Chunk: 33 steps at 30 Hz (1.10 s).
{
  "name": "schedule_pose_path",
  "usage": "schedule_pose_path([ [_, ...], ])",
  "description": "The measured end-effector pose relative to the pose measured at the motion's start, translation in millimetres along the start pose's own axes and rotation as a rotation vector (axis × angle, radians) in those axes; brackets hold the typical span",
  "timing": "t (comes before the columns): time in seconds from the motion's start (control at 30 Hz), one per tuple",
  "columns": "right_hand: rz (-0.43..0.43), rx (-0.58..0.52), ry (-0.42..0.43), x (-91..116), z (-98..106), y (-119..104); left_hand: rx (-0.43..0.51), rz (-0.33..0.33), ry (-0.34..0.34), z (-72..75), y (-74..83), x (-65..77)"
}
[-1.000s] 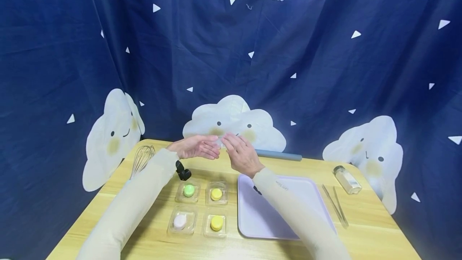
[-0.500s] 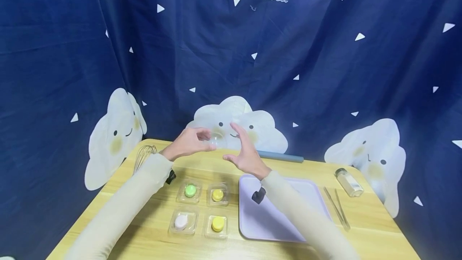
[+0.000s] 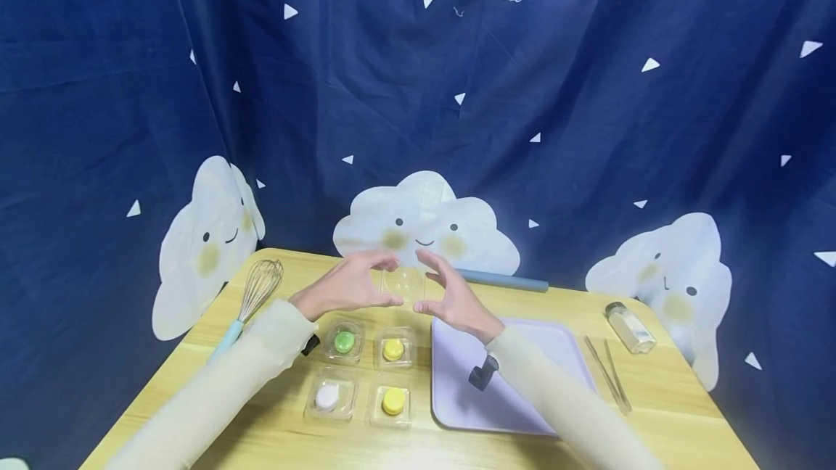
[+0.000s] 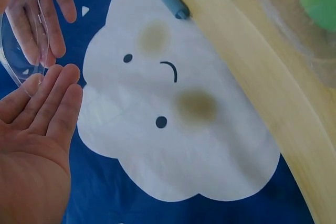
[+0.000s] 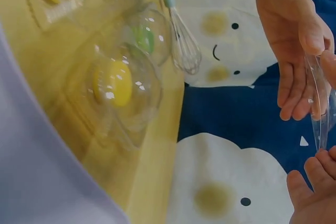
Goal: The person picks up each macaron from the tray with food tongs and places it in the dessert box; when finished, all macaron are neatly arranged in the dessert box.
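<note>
Between my hands, above the far part of the table, is a clear plastic dome lid (image 3: 403, 285). My left hand (image 3: 353, 283) holds its left side, thumb below and fingers above in the head view. On the opposite side my right hand (image 3: 459, 302) holds the rim in the same way. The left wrist view shows the lid (image 4: 23, 38) almost edge-on, thin and see-through. Nearer me, several clear plastic cases hold macarons: a green one (image 3: 344, 341), a yellow one (image 3: 393, 349), another yellow one (image 3: 393, 401) and a pale lilac one (image 3: 326, 397).
A lilac tray (image 3: 457, 405) lies under my right forearm. Beyond it are tweezers (image 3: 609, 376) and a shaker jar (image 3: 630, 327). At the left lies a whisk (image 3: 260, 289), its handle partly behind my left sleeve. A grey-blue rod (image 3: 503, 281) rests along the back edge.
Half a second ago the left hand held the lid while the right hand was apart from it. Now the right hand holds it too, and both hands are lower.
</note>
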State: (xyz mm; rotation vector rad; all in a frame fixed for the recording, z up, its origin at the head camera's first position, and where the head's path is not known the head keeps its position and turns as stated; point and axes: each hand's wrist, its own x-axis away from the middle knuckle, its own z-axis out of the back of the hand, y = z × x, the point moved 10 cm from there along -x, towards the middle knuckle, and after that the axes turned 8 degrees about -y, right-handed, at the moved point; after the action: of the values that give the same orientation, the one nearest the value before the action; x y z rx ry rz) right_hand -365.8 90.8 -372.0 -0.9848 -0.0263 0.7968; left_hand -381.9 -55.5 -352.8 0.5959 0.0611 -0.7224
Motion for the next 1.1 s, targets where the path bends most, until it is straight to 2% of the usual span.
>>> schedule_pose_path([
  [0.13,-0.002,-0.011,-0.012,9.8,-6.8,1.2,0.004,-0.017,0.003,-4.5,6.6,7.2],
  [0.33,0.046,-0.002,0.006,20.2,-13.7,-6.6,0.045,-0.022,-0.012,-14.4,12.4,16.5],
  [0.57,0.053,0.044,0.018,32.8,-22.2,-10.1,0.065,-0.017,-0.031,-26.8,17.0,27.2],
  [0.77,-0.010,0.045,-0.021,51.1,-40.9,-5.2,0.078,-0.013,-0.083,-44.1,21.7,46.2],
  [0.9,-0.035,0.062,-0.034,64.0,-54.4,-3.8,0.082,0.020,-0.134,-57.3,21.8,62.2],
  [1.1,-0.069,0.112,-0.053,79.7,-72.1,-0.8,0.020,0.040,-0.197,-73.5,24.4,80.7],
])
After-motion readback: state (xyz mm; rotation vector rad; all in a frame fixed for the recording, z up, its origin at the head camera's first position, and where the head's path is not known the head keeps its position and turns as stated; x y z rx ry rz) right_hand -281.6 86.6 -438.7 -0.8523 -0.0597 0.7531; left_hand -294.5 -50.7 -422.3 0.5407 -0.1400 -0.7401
